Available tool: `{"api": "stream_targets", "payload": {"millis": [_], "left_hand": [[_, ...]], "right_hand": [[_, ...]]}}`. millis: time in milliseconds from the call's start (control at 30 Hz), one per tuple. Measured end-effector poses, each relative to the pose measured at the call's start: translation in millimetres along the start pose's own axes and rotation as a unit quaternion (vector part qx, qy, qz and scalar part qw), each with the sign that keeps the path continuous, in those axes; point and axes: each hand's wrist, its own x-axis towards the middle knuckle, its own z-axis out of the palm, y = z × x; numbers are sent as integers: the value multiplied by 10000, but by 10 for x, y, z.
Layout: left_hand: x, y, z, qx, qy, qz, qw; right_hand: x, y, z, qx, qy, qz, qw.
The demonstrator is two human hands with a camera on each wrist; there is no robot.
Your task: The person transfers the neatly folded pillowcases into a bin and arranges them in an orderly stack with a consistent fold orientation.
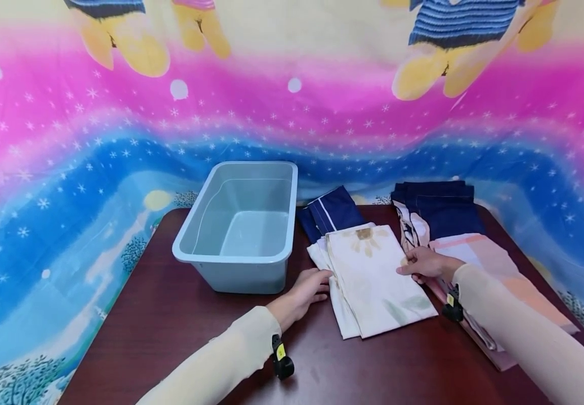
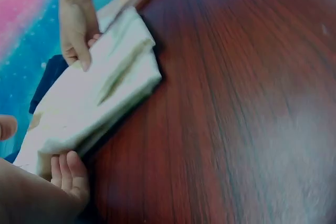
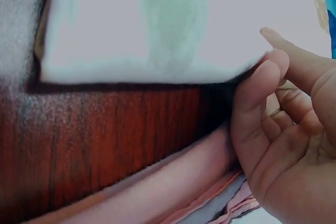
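A folded white cloth (image 1: 373, 281) with a flower and leaf print lies on the table between the two hands. My right hand (image 1: 427, 264) pinches its right edge, thumb on top and fingers underneath, as the right wrist view shows. At the opposite edge, my left hand (image 1: 303, 293) touches the cloth with its fingertips; in the left wrist view the thumb (image 2: 7, 127) stands apart from the fingers (image 2: 68, 171). A second white layer shows under the cloth's left side; whether it is a separate piece I cannot tell.
Left of the cloth stands a grey-blue plastic bin (image 1: 241, 275) with nothing inside. Folded navy fabric (image 1: 340, 208) lies behind the cloth. More navy fabric (image 1: 444, 211) and a pink and orange checked cloth (image 1: 484, 256) lie on the right. A printed curtain (image 1: 292, 118) hangs behind the dark table (image 1: 170, 326).
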Motion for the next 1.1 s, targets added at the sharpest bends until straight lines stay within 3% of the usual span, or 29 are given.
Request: {"api": "stream_targets", "payload": {"millis": [100,167,267,367,500,633,733,800,933,1100], "left_hand": [[13,-11,27,525,-233,345,9978],[10,-26,38,959,-398,673,9923],[0,-52,59,1553,-642,1137,9792],[-22,-74,84,2122,-681,1477,9636],[-85,-89,133,2789,-452,1526,9470],[-158,-71,186,3197,-106,1426,9367],[-182,-48,211,3182,44,1449,9369],[-179,-39,221,3042,101,1415,9420],[-139,-40,242,2531,138,1369,9576],[-99,-94,268,1444,51,1376,9799]], "right_hand": [[16,11,-4,-19,-2,-4,10000],[20,20,-12,-45,-14,-35,10000],[19,26,-20,-9,-3,-27,10000],[11,27,-21,64,13,13,10000],[9,27,-14,141,12,46,9999],[13,27,-8,144,-7,16,9999],[12,23,-10,89,-16,-56,9999],[11,20,-15,81,15,-28,10000],[2,22,-27,14,29,-21,10000],[-4,40,-25,100,1,-4,9999]]}}
